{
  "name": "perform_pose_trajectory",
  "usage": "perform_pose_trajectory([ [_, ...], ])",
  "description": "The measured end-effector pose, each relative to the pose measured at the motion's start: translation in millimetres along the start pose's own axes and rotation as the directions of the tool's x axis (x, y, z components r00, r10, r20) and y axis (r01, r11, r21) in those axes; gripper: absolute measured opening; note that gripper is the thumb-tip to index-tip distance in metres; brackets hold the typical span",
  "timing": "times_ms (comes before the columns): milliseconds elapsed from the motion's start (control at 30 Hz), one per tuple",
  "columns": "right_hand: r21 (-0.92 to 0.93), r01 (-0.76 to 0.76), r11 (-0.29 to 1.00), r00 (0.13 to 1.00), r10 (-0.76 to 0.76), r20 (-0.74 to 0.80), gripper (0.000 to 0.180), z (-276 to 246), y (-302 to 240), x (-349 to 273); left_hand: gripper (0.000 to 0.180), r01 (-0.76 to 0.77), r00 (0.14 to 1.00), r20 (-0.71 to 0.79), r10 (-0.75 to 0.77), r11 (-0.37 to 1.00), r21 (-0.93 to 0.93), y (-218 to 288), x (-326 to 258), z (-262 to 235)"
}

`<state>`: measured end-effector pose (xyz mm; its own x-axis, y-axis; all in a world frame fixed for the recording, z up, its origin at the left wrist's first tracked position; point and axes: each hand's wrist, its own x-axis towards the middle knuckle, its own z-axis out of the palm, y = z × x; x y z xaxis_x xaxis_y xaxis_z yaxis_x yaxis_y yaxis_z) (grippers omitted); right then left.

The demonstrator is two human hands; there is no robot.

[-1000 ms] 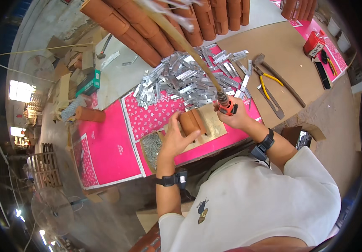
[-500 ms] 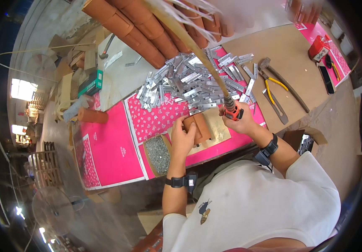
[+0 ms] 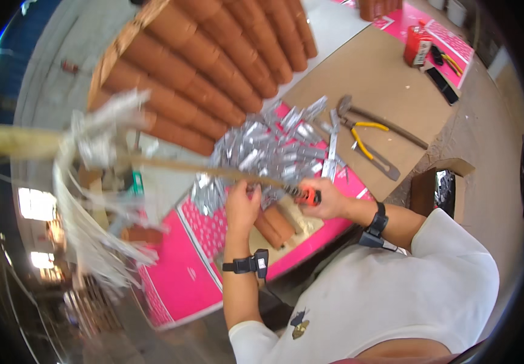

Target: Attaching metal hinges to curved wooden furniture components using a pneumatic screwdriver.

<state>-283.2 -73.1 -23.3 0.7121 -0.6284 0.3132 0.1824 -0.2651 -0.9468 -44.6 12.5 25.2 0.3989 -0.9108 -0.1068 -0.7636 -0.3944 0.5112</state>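
My right hand grips a red and black power screwdriver, whose tip end joins a long tan hose or rod stretching left across the view. My left hand is at the near edge of a heap of small silver metal brackets; its fingers are bent and smeared, so whether one holds a bracket is unclear. Between and below my hands, a reddish-brown grooved piece lies on a pale board, touched by neither hand's fingers as far as I can see.
Brown rounded pieces are stacked behind the heap. To the right lie a hammer, yellow-handled pliers, a red container and a black phone. An open carton stands beyond the table's right edge. White strands hang at left.
My left hand has left the brown piece and moved up to the brackets. The screwdriver has shifted left and its hose has swung to the left. The whole view has turned.
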Motion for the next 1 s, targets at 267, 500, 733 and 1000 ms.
perform_pose_trajectory([
  [267,-0.124,0.087,0.989,0.996,-0.087,0.005,0.034,8,-1,-7,0.040,-0.329,0.941,0.174,0.289,0.900,0.285,-36,43,32],
  [500,-0.080,0.076,0.994,0.997,-0.075,0.018,0.030,7,-5,1,0.043,-0.289,0.956,0.029,0.292,0.920,0.265,-42,47,37],
  [733,-0.093,0.054,0.994,0.998,-0.050,0.044,0.035,9,-2,2,0.024,-0.167,0.984,-0.033,0.175,0.970,0.179,-29,21,25],
  [1000,-0.078,0.059,0.995,0.997,-0.054,0.061,0.033,11,3,1,0.027,0.042,0.953,-0.125,-0.276,0.531,-0.846,-55,-41,23],
])
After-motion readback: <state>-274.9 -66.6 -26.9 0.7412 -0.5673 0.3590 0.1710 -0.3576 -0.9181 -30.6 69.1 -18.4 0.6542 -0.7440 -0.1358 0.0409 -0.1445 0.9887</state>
